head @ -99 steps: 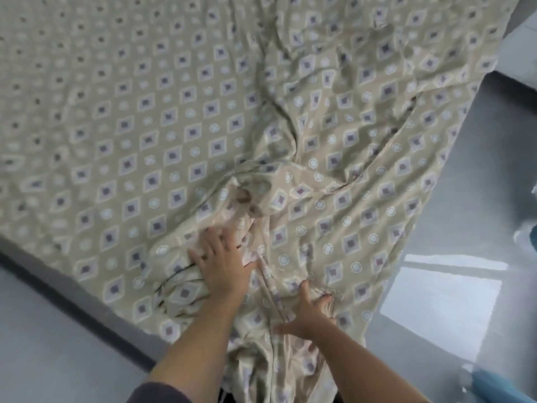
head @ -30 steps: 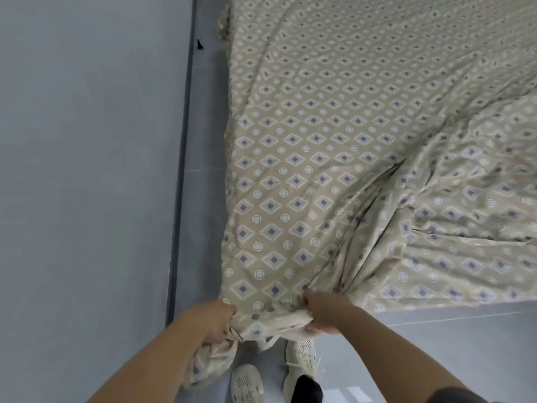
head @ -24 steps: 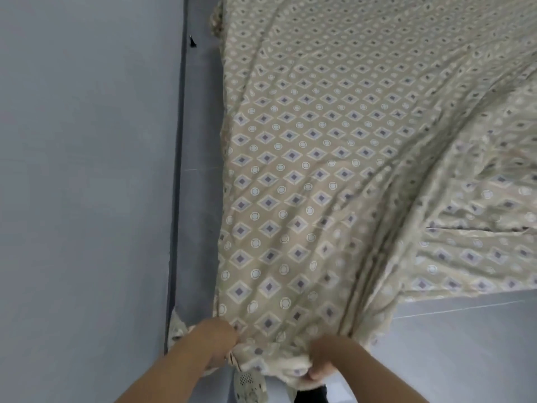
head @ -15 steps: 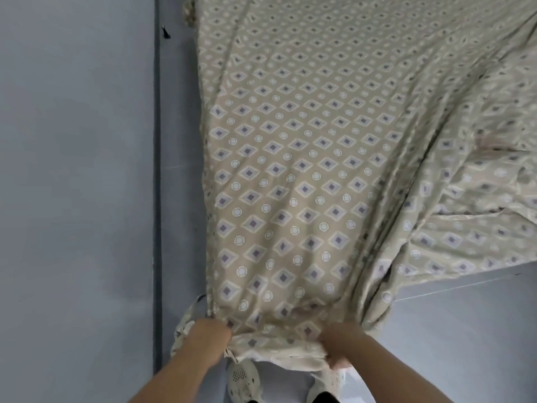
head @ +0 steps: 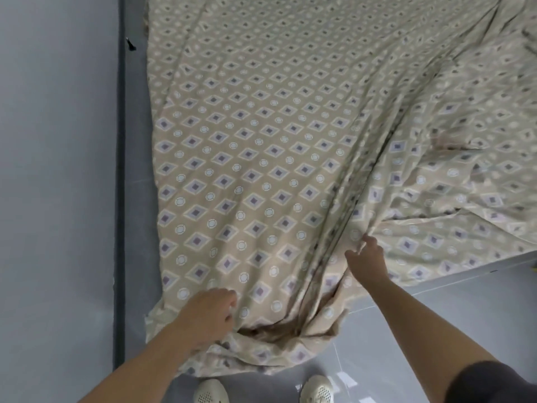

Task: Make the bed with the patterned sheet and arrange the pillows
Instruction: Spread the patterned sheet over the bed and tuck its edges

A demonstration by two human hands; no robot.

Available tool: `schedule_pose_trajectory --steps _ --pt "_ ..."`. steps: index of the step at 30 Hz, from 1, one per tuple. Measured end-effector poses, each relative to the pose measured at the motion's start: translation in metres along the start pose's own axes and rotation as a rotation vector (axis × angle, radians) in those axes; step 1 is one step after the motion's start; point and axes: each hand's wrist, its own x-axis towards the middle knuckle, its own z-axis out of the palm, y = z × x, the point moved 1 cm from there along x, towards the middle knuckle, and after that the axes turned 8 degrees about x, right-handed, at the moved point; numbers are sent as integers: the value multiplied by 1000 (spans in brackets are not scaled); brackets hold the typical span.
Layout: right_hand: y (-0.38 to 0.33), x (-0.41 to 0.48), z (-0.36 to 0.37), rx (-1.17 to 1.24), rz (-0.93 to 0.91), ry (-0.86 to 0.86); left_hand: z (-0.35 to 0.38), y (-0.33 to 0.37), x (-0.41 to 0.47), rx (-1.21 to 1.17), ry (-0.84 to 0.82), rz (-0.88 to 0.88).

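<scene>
**Grey floor, one stubborn ridge: flattening the sheet's near corner**

Grey tiles (head: 406, 330) fill the lower right of the frame and a pale wall (head: 52, 170) the left, with the patterned sheet (head: 261, 170) spread over the bed across the centre and top. Its near corner sags onto the floor at the bottom centre, just above a pair of pale shoes (head: 210, 392). The left hand (head: 209, 312) sits at that corner with its fingers curled into the cloth. The right hand (head: 367, 261) lies further up, right of centre, with its fingers stretched forward and its thumb apart from them. It touches the foot of a bunched ridge of folds (head: 348, 199) that runs diagonally towards the upper right, and it does not seem to have closed on anything. No pillows are in view.

The step, as I judge it, is working out this ridge. Done well, the left hand anchors the corner while the right sweeps the folds outward with a flat palm. It should sweep along the ridge rather than across it, so the slack leaves over the side instead of piling up. The drooping corner then wants squaring to the mattress corner, which is hidden under the cloth.

Half a second ago both hands clutched the hem together at the bottom edge. Now the right has let go and moved up onto the folds, the left sits higher on the cloth, and the corner has dropped slack
</scene>
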Motion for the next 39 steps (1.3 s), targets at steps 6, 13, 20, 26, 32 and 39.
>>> schedule_pose_trajectory --steps 6,13,20,26,32,39 --pt "18 61 -5 615 400 -230 -22 120 80 -239 306 175" --pt "16 99 -34 1038 431 -219 -18 182 137 18 144 21" --pt "17 122 -47 1053 393 -417 5 176 145 -146 16 -240" --pt "22 131 -52 1108 463 -209 0 149 135 -476 18 -355" --pt "5 153 -51 1130 509 -137 -22 116 144 -340 118 -486" --pt "11 174 -63 1146 502 30 -50 142 182 -315 375 -321"
